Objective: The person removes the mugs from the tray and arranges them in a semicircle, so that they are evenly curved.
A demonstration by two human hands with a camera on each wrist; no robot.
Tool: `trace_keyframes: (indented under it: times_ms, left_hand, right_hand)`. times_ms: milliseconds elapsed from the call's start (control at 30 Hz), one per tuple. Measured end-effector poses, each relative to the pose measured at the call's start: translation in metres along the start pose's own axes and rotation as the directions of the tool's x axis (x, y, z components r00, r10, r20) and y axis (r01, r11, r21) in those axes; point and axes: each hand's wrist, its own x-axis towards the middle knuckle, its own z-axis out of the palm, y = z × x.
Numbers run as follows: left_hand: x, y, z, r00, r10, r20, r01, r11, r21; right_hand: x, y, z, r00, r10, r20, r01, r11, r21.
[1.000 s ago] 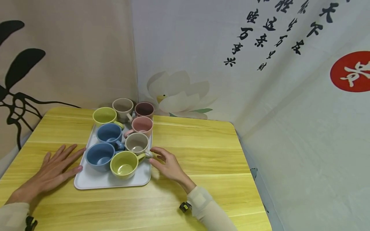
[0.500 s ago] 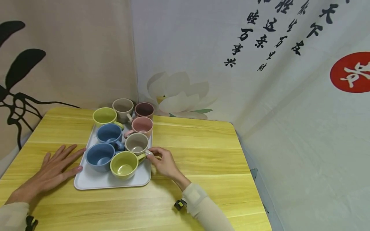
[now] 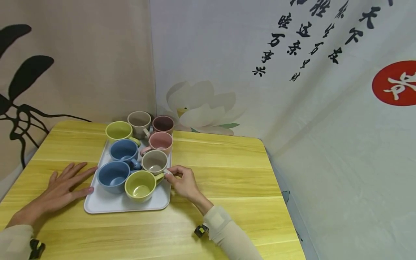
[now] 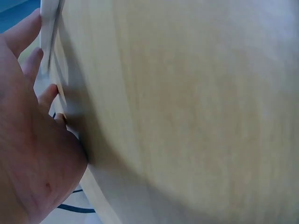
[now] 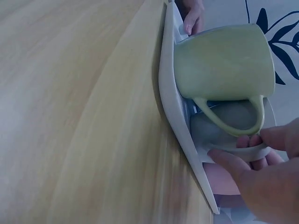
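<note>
A white tray [image 3: 126, 207] carries several mugs in two rows. At the tray's right side my right hand [image 3: 186, 183] pinches the handle of a light grey mug [image 3: 154, 161]. In the right wrist view, thumb and fingers close round that handle, just behind a yellow-green mug [image 5: 229, 63] whose own handle points the same way. The grey mug sits upright on the tray among the others. My left hand [image 3: 66, 190] lies spread on the table, its thumb and index fingertips right at the tray's left edge. The left wrist view shows its extended fingers beside the tray [image 4: 47, 35].
Two blue mugs [image 3: 113, 177] stand left of the grey one. Behind it are a pink mug [image 3: 160, 141], a dark maroon mug [image 3: 163, 124], a beige mug [image 3: 139, 122] and another yellow-green mug [image 3: 118, 130]. A printed curtain [image 3: 208, 54] hangs behind the wooden table [image 3: 227, 169].
My right hand has moved slightly left and closed thumb and fingers on the grey mug's handle. The left hand and the mugs have kept their places.
</note>
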Motion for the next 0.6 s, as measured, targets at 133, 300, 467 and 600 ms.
trace_keyframes:
  times_ms: [133, 300, 467, 600]
  left_hand:
    - [-0.0004, -0.0004, -0.0006, 1.000, 0.005, -0.001, -0.005, 1.000, -0.024]
    - [-0.0003, 0.0006, -0.0008, 1.000, 0.004, 0.001, -0.004, 1.000, -0.029]
    - [-0.0001, 0.0001, -0.0007, 1.000, 0.009, -0.004, -0.009, 0.999, -0.034]
    - [0.0007, -0.0004, -0.0005, 1.000, 0.006, -0.003, -0.006, 0.999, -0.035]
  right_hand:
    - [-0.0012, -0.0009, 0.0018, 0.999, 0.027, -0.025, -0.026, 0.999, 0.048]
    - [-0.0032, -0.0027, 0.0008, 0.998, 0.035, -0.052, -0.031, 0.998, 0.060]
    - [-0.0044, -0.0023, -0.0025, 0.997, 0.010, -0.072, -0.008, 1.000, 0.029]
    - [-0.0048, -0.0022, -0.0056, 0.996, -0.017, -0.084, 0.018, 1.000, 0.011]
